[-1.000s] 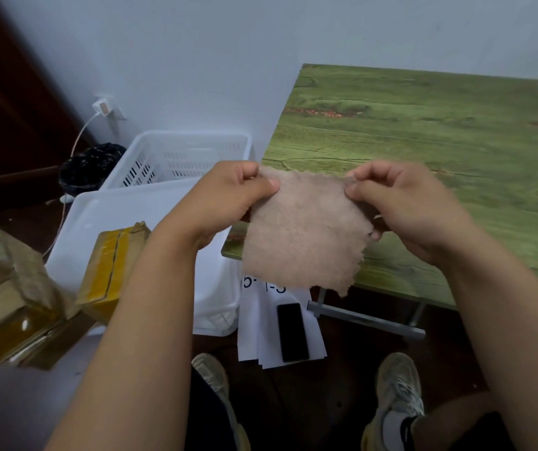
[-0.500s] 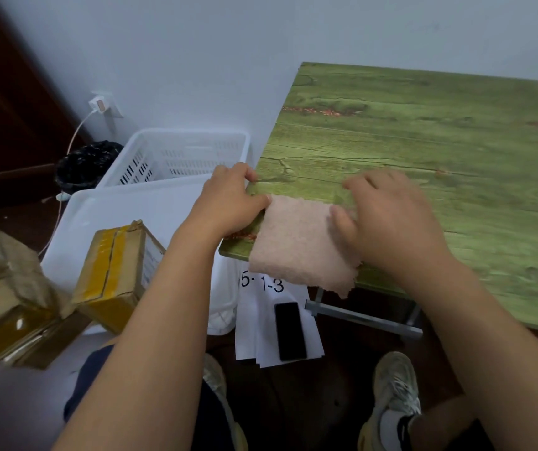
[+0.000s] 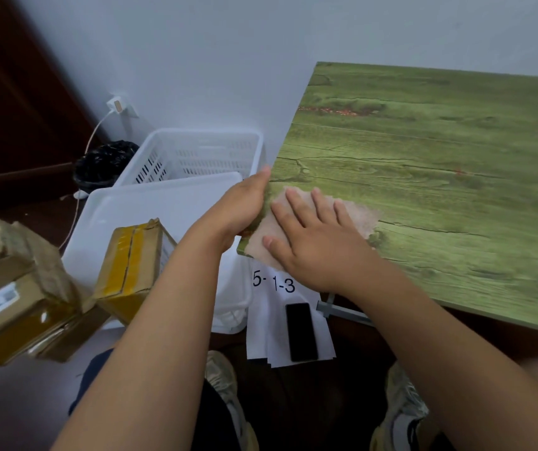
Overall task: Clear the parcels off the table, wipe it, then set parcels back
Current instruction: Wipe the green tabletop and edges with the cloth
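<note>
A pinkish-beige cloth lies on the near left corner of the green wood-grain table. My right hand lies on top of it, pinning it to the tabletop under palm and fingers. My left hand is curled around the table's left edge beside the cloth. No parcels are on the table. A yellow-taped cardboard parcel leans at the white tub, and more brown parcels are stacked at the far left.
A white plastic tub and a slotted white basket stand left of the table. Papers marked "5-1-3" with a black phone lie on the floor by my shoes. A black bin bag sits by the wall.
The cloth was held up in the air by both hands, then came down onto the table corner. My right hand now presses it flat and my left hand has shifted to the table edge.
</note>
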The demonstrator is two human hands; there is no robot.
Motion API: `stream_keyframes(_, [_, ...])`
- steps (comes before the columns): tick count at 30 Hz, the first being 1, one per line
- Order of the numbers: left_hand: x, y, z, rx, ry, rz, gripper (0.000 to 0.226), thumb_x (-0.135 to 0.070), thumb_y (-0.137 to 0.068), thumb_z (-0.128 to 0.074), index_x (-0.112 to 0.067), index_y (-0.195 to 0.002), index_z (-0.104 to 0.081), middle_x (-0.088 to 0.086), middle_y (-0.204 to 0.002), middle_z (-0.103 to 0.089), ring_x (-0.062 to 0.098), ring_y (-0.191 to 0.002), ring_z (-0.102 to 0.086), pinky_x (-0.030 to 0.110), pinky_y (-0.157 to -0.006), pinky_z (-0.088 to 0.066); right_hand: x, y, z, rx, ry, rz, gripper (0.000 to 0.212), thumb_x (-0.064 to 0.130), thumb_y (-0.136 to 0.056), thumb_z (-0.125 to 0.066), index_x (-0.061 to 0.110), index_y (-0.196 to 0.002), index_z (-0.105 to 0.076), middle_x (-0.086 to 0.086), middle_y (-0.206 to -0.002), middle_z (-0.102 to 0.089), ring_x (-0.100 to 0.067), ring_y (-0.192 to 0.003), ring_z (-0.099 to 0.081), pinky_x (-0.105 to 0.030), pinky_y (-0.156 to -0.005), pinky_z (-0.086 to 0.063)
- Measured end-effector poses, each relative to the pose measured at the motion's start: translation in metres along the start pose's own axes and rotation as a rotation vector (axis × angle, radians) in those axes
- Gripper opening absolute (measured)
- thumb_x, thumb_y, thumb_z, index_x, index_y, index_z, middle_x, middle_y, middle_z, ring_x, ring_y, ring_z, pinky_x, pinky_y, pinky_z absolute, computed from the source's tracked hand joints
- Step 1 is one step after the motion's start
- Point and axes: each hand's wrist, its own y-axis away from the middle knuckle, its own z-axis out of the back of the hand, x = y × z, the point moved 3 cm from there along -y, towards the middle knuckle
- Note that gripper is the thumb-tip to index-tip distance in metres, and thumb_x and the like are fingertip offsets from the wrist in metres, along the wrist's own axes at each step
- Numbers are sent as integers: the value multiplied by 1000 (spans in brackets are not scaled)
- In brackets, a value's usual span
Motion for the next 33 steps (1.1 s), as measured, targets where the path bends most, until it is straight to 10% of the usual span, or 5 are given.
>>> stream_keyframes(12, [-3, -4, 15, -120, -60, -68, 54, -50, -103, -28, -18, -143, -46, -3, -146, -46, 14, -133, -42, 31, -109, -31, 19, -10, -3, 4, 31, 44, 75, 70, -93, -7, 32, -155, 11, 5, -163, 22, -23, -149, 23, -49, -120, 11])
stream_keyframes(33, [-27, 13, -102, 28, -986, -292, 62, -53, -102, -21, -29, -157, -2, 6, -163, 12, 31, -149, 16, 47, -119, 8, -115, 86, 5, -23, -4, -252, 73, 71, -94, -10, 36, -155, 11, 8, -162, 23, -20, -149, 21, -45, -121, 9])
